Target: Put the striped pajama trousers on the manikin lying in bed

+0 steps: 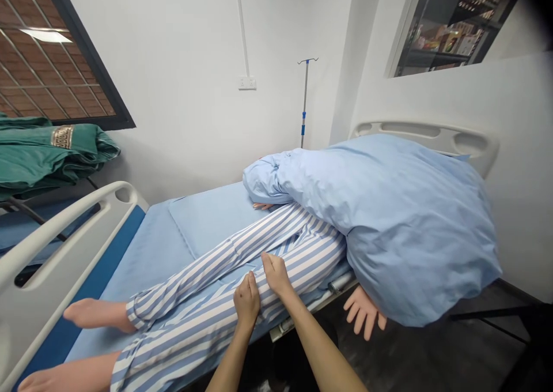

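Note:
My left hand (247,301) is closed in a fist with the thumb up, at the near leg of the striped trousers (302,253). Just right of it and a little farther back, my right hand (276,272) is also curled into a fist over the thigh. No object shows in either fist; whether they touch the cloth I cannot tell. The trousers are on a manikin lying on the bed, its bare feet (97,313) at the left. A light blue quilt (389,207) covers its upper body and head. One manikin hand (365,311) hangs out past the bed's near edge.
The bed has a pale footboard (64,225) at the left and a headboard (432,129) at the right. An IV pole (305,98) stands behind, near the wall socket (247,83). Green folded cloth (56,150) lies at the far left beneath a barred window (52,46).

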A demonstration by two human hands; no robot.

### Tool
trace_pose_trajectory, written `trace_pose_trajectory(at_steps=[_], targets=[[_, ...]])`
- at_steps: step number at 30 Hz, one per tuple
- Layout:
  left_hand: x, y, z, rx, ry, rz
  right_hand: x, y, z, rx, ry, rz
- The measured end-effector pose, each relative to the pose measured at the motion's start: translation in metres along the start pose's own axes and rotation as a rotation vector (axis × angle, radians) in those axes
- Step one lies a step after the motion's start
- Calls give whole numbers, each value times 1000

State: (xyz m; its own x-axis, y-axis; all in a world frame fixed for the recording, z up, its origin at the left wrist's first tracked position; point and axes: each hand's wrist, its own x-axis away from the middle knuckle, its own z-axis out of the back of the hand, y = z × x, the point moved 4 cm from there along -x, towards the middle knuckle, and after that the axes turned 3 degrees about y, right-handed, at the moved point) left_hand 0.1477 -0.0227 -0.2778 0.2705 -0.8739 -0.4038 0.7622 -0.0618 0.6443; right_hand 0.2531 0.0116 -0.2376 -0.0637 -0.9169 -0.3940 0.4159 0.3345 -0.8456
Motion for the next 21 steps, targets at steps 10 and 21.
trace_pose_trajectory(at_steps=[10,21], targets=[[-14,16,6,433,-42,264,12,25,-6,223,-54,3],[-6,34,-27,318,35,183,6,28,2,12,-1,-82]])
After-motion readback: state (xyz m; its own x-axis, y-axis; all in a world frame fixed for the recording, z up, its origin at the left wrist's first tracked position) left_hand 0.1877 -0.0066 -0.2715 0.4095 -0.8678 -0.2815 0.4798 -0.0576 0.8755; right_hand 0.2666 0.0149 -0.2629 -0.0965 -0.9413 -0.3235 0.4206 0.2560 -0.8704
